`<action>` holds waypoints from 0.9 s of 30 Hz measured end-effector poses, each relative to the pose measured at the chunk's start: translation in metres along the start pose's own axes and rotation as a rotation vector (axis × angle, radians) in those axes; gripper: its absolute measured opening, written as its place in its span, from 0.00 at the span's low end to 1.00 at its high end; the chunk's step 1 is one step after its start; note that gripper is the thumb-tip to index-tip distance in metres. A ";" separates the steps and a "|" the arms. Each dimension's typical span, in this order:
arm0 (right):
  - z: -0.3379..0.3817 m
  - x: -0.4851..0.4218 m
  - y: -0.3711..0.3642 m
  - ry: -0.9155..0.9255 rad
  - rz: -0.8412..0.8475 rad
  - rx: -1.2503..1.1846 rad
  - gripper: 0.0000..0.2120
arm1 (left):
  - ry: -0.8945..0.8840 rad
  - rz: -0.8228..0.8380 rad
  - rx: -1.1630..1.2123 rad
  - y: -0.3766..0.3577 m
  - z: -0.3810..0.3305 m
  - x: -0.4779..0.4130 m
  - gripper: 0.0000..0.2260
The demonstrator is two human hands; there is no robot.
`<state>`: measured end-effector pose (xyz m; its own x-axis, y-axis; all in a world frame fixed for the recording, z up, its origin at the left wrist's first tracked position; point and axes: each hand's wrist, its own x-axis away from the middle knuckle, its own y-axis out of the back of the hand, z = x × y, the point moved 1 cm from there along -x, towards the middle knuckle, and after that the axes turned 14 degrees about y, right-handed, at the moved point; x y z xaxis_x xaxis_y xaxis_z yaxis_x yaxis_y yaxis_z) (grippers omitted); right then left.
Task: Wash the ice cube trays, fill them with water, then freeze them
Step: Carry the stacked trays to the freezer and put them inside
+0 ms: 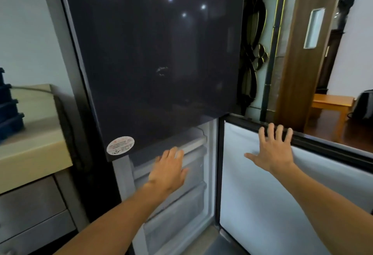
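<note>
Both forearms reach up out of the bottom of the view, my left forearm toward the freezer compartment and my right forearm toward its swung-out door. Above them the dark upper door of the fridge is closed. The freezer door below it stands open to my right, its white inner lining facing me. My right hand lies spread and flat on that lining, fingertips on the dark seal along the door's top edge, gripping nothing. Inside, frosted drawers are stacked one above another, and each front runs left to right across my reach. My left hand rests flat on the front of the top drawer, fingers straight over its upper lip, not curled under it. I cannot see the ice cube trays in the freezer or in either hand. The dark blue stack on the counter well off to my left might be them, but I cannot tell. The drawer lies straight ahead of my left palm, so that hand is the nearer one. I judge the drawer moves straight along my forearm's line, while my right hand steadies the door.
</note>
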<state>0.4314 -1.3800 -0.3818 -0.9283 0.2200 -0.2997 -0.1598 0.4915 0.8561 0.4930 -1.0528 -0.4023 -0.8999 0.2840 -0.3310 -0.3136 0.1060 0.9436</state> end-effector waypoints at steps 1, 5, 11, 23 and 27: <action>0.000 -0.001 -0.003 -0.002 -0.005 0.003 0.54 | 0.029 0.030 -0.021 -0.007 0.001 -0.010 0.25; -0.005 -0.004 -0.016 0.009 -0.036 0.028 0.53 | 0.118 0.179 -0.056 -0.030 0.004 -0.048 0.28; -0.009 -0.010 -0.023 -0.008 -0.054 0.019 0.52 | 0.207 0.291 -0.101 -0.051 0.003 -0.083 0.38; -0.005 -0.010 -0.026 -0.024 -0.091 -0.007 0.52 | 0.064 0.265 0.031 -0.042 -0.023 -0.044 0.17; -0.002 -0.009 -0.025 -0.035 -0.088 -0.007 0.52 | -0.025 0.281 0.156 -0.036 -0.041 -0.022 0.18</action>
<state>0.4433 -1.3960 -0.3996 -0.8982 0.2061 -0.3883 -0.2424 0.5047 0.8286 0.5116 -1.1023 -0.4291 -0.9364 0.3457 -0.0599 -0.0024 0.1645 0.9864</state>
